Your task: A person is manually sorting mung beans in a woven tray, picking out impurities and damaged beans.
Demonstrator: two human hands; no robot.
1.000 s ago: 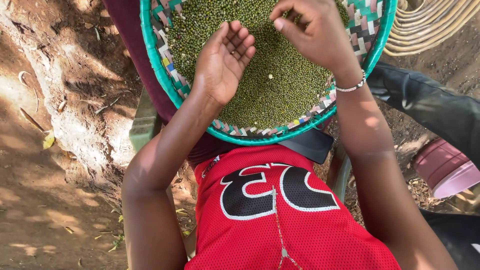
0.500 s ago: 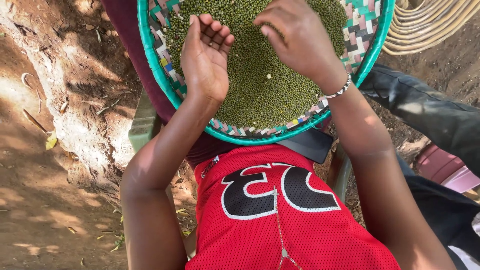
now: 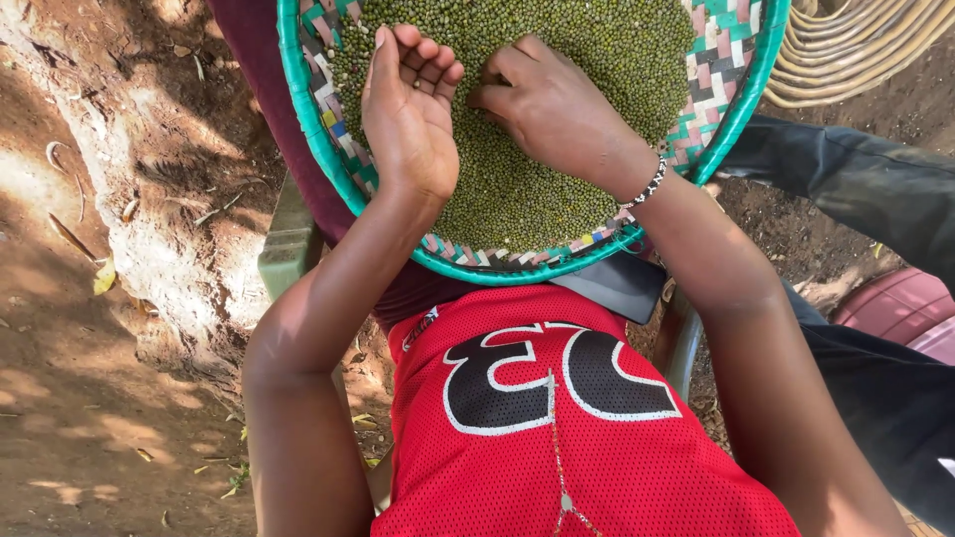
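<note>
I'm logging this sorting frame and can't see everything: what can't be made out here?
Head view only:
- Far side of the woven basket: cut off by the top edge.
- Right hand fingertips: buried in the green beans, so any pinch is hidden.
- What lies in the cupped left hand: too small to tell.
- Dark object under the basket: mostly covered.

I counted two hands over the work: one left hand [image 3: 408, 119] and one right hand [image 3: 552, 104]. There was one woven tray [image 3: 318, 149] with a teal rim, and the green beans [image 3: 517, 199] in it were far too many for me to count. I saw one beaded bracelet [image 3: 652, 184] on the right wrist, one red jersey [image 3: 557, 428], one dark flat thing [image 3: 617, 283] under the tray's edge, and one coiled basket [image 3: 856, 50] at the top right. One dark sleeve [image 3: 865, 189] of another person showed at the right.
</note>
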